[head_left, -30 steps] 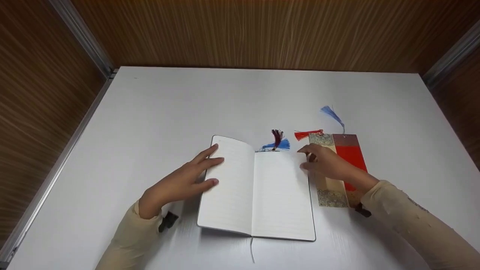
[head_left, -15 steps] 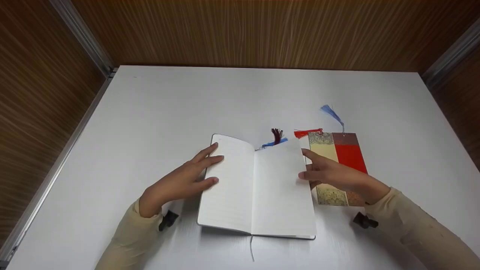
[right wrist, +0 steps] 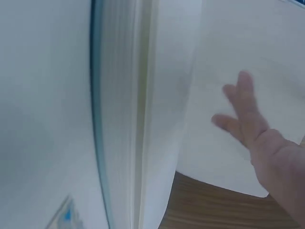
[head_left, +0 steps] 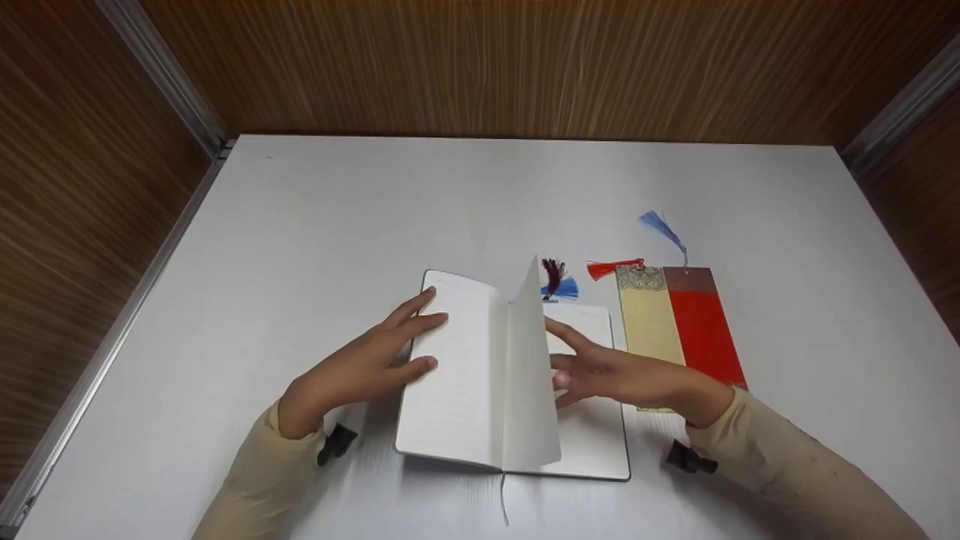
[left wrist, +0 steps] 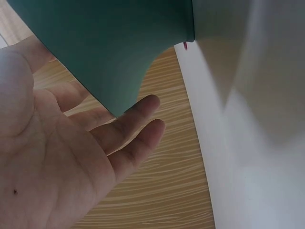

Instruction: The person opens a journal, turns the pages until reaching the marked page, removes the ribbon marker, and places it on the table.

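Note:
An open notebook (head_left: pixel 454 375) with blank pages lies on the white table. My left hand (head_left: pixel 360 364) rests with extended fingers on its left page edge; the left wrist view shows the green cover (left wrist: pixel 105 52) beside that palm. A page (head_left: pixel 529 382) stands raised near the spine. Against its right side, my right hand (head_left: pixel 607 371) touches it with spread fingers, also seen in the right wrist view against the white page (right wrist: pixel 224 152). A dark red tassel (head_left: pixel 553 276) and a blue tassel (head_left: pixel 562 288) stick out at the notebook's top edge.
To the right lie a cream bookmark (head_left: pixel 649 319) with a red tassel (head_left: pixel 611 268) and a red bookmark (head_left: pixel 705 322) with a pale blue tassel (head_left: pixel 661 227). The right forearm passes over their lower ends. A grey ribbon (head_left: pixel 504 499) hangs from the notebook's spine. Wood-grain panels (head_left: pixel 480 67) surround the table.
My right hand has moved left from the notebook's right edge, lifting the page and swinging it upright toward the spine. My left hand has stayed in place.

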Demonstrator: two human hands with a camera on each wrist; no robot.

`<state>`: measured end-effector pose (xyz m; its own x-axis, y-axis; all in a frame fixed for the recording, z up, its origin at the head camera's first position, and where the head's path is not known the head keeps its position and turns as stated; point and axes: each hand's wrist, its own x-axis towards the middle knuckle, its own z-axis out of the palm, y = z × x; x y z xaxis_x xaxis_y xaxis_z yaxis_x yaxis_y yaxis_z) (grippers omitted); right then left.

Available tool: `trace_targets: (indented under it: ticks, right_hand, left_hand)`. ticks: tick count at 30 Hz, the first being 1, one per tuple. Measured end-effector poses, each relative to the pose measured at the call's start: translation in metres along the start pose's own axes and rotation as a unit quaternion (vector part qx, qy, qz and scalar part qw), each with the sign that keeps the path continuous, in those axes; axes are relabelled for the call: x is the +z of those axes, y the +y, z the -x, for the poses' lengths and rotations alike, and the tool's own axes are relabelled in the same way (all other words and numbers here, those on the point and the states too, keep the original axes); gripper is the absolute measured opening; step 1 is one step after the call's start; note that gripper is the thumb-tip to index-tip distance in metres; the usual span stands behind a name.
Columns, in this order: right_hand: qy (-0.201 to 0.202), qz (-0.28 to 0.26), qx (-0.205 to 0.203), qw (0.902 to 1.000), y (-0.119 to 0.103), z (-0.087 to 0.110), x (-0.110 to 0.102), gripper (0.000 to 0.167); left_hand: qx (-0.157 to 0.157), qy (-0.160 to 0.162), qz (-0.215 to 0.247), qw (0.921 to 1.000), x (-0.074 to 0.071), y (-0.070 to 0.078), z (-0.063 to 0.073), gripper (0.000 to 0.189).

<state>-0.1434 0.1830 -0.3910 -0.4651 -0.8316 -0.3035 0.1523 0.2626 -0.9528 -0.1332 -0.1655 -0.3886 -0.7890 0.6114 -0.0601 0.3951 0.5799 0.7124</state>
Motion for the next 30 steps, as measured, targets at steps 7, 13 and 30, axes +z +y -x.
trace_targets:
  ticks: [7, 13, 30]
  right_hand:
    - [-0.01, -0.033, 0.025, 0.9991, 0.002, -0.02, 0.017, 0.08]
    - [-0.013, 0.045, 0.056, 0.9974, 0.004, -0.027, 0.028, 0.071]
    - [-0.01, 0.221, 0.035, 0.9745, 0.002, -0.029, 0.052, 0.073]
  left_hand:
    - [-0.001, 0.001, -0.007, 1.0, 0.001, -0.001, -0.002, 0.056]
    - [-0.003, 0.004, 0.005, 1.0, 0.0, 0.001, -0.001, 0.056]
    - [0.021, 0.065, 0.04, 0.9969, 0.002, 0.005, -0.004, 0.057]
